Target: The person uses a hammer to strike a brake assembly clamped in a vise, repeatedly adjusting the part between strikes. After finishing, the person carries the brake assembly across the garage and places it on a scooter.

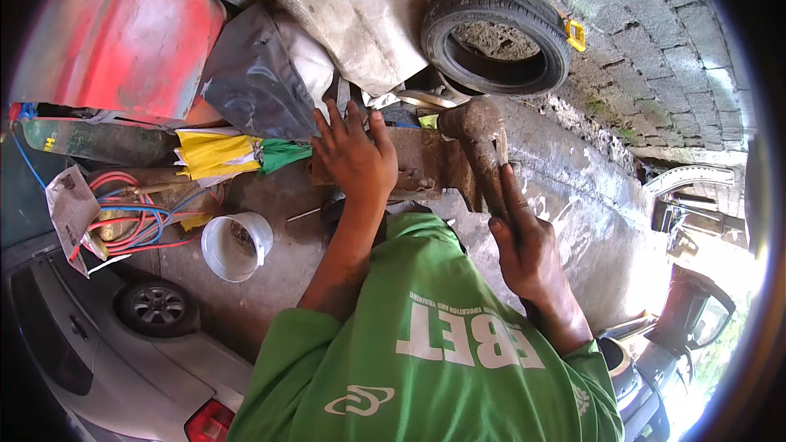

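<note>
My left hand (355, 160) is open, its fingers spread, over the left end of a rusty metal piece (417, 160). Whether its palm presses on the metal is hidden. My right hand (528, 258) is closed around the handle of a worn brown hammer (485, 168), with the index finger stretched along it. The hammer's heavy rounded head points away from me, at the right end of the rusty piece. Just left of my left hand lies a yellow and green cloth (225, 154).
A white bucket (237, 247) stands at the left, beside coiled red and blue hoses (143, 217) and a green cylinder (98, 141). Behind are a red metal panel (123, 37) and a tyre (496, 35) near a block wall (655, 41). A silver car (147, 360) is at lower left.
</note>
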`<state>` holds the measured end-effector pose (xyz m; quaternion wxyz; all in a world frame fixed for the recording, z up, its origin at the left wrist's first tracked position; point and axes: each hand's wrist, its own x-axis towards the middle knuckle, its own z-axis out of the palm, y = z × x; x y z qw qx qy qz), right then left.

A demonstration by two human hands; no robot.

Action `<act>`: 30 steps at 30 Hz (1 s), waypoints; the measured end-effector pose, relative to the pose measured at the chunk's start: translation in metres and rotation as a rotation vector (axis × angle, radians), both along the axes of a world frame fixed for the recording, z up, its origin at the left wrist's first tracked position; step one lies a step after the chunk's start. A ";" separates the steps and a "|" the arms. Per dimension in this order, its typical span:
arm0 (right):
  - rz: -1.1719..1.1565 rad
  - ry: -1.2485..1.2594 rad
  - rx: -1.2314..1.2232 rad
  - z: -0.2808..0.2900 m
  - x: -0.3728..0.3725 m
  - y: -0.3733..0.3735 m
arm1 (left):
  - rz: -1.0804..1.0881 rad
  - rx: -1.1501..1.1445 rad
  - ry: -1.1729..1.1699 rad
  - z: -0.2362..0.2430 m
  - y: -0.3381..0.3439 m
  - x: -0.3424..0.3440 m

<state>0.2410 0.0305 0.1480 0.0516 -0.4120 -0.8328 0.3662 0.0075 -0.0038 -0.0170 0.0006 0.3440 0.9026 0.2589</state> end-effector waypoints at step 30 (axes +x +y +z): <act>0.046 -0.082 -0.081 -0.033 0.002 0.001 | -0.243 0.327 0.143 0.012 -0.018 0.007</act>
